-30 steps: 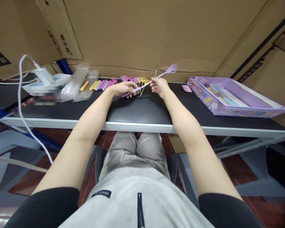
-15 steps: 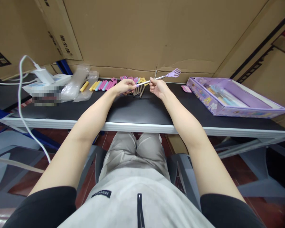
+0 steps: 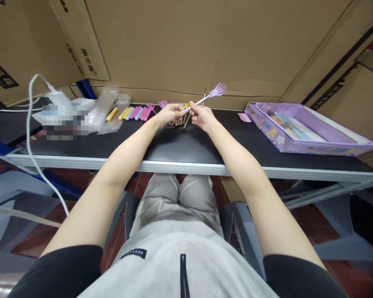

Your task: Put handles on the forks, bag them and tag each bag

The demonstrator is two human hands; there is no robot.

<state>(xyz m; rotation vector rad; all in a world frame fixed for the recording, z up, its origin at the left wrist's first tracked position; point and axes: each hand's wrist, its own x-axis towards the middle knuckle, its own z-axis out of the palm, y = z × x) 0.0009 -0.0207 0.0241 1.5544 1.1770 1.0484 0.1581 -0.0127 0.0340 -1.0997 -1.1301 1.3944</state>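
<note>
A purple hand-shaped back scratcher (image 3: 216, 90) slants up to the right above the table, held by both hands. My left hand (image 3: 170, 115) is closed around the purple handle end. Beside it, my right hand (image 3: 202, 116) pinches the thin metal rod, its clawed head sticking out past the fingers. Beneath and behind my hands lie several more back scratchers (image 3: 187, 120) with pink, yellow and other coloured heads, partly hidden by my fingers. To the left of my left hand, several pink, blue and yellow handles (image 3: 137, 113) lie in a row.
Clear plastic bags (image 3: 103, 107) lie left of the handles, near a white charger with a cable (image 3: 29, 124). On the right stands an open purple box (image 3: 311, 147) with items inside, and a small pink card (image 3: 244, 117). A cardboard wall (image 3: 186, 49) rises behind.
My hands have come closer together, my left moving right and my right moving slightly left. The visible rod between the handle and the purple head looks shorter.
</note>
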